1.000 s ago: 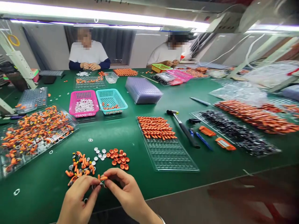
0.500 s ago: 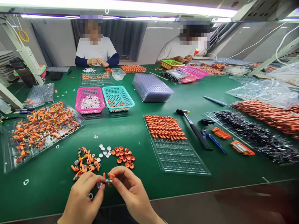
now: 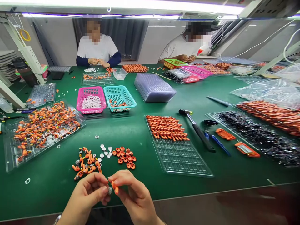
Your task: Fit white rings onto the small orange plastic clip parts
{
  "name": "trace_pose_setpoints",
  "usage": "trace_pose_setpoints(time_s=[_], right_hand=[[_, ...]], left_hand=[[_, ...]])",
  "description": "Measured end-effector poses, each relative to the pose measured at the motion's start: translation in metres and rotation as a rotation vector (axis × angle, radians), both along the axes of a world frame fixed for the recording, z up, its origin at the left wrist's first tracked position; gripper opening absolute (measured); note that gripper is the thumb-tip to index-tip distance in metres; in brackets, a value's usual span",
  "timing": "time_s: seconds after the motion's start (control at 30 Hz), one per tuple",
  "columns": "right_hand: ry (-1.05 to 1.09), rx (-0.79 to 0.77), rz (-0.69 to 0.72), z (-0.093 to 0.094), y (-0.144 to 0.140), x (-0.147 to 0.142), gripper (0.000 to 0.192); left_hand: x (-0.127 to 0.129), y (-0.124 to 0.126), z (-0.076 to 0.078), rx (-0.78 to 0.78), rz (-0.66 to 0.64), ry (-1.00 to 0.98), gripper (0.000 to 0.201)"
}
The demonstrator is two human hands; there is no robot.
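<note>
A small orange plastic clip piece (image 3: 114, 187) with a tiny silvery-white part (image 3: 109, 190) at its left end is sitting between the two hands, low over the near edge of the green felt-covered tabletop (image 3: 140, 137). The right hand (image 3: 133, 197) is pinching the orange piece, thumb and forefinger fingers (image 3: 118, 178) closed tight on it, the other fingers curled beneath. The left hand (image 3: 87, 195) is gripping the silvery-white part with its fingertips (image 3: 103, 190) pressed together. The two hands are nearly touching around the piece. Its long axis is running roughly up and down in the view, tilted a little, with the lower end pointing toward the person; finer detail is too small to tell. Just beyond the hands, a loose heap of orange curved clips (image 3: 85, 162), a few white round discs (image 3: 105, 151) and a cluster of orange round caps (image 3: 125, 155) are lying on the tabletop.
</note>
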State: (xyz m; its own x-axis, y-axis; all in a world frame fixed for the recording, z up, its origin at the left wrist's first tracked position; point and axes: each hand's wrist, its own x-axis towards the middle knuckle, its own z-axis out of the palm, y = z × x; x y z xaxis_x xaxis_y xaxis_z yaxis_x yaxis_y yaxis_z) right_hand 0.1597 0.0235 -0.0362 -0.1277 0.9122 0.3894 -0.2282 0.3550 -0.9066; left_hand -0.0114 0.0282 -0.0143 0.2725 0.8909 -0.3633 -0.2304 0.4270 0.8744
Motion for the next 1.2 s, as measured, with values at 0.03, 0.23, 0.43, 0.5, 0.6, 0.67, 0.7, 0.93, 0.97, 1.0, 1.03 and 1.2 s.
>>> trace_pose_setpoints(time_s=[0.03,0.23,0.43,0.5,0.6,0.67,0.7,0.93,0.97,1.0,1.03,1.2], right_hand=[[-0.021,0.018,0.001,0.001,-0.001,0.001,0.017],[-0.078,-0.011,0.021,0.003,-0.005,0.004,0.037],[-0.253,-0.022,-0.042,-0.003,-0.005,0.000,0.018],[-0.324,0.009,-0.069,-0.002,-0.005,-0.002,0.012],[-0.417,0.125,-0.143,0.003,-0.005,-0.004,0.016],[-0.439,0.195,-0.191,0.006,-0.004,-0.005,0.017],[-0.438,0.216,-0.207,0.008,-0.004,-0.005,0.017],[-0.337,0.210,-0.109,0.015,-0.006,-0.002,0.021],[-0.321,0.192,-0.068,0.015,-0.006,-0.001,0.021],[-0.308,0.168,-0.027,0.016,-0.007,0.001,0.021],[-0.299,0.140,0.014,0.016,-0.007,0.002,0.020],[-0.306,0.000,0.173,0.013,-0.007,0.008,0.012]], left_hand=[[0.000,-0.001,-0.001,0.002,0.028,-0.004,0.030],[0.001,-0.013,0.001,0.297,0.157,0.281,0.015],[0.002,-0.021,0.006,0.795,0.197,0.671,0.019],[0.001,-0.022,0.005,0.914,0.208,0.754,0.018],[0.000,-0.024,0.004,1.037,0.218,0.818,0.021],[-0.001,-0.026,0.003,1.094,0.195,0.811,0.028],[-0.001,-0.026,0.004,1.087,0.183,0.786,0.030],[-0.008,-0.014,0.012,0.361,-0.082,0.332,0.012],[-0.008,-0.012,0.013,0.309,-0.106,0.292,0.017],[-0.009,-0.010,0.014,0.287,-0.118,0.272,0.021],[-0.009,-0.009,0.014,0.286,-0.127,0.267,0.023],[-0.009,-0.009,0.019,0.398,-0.174,0.312,0.027]])
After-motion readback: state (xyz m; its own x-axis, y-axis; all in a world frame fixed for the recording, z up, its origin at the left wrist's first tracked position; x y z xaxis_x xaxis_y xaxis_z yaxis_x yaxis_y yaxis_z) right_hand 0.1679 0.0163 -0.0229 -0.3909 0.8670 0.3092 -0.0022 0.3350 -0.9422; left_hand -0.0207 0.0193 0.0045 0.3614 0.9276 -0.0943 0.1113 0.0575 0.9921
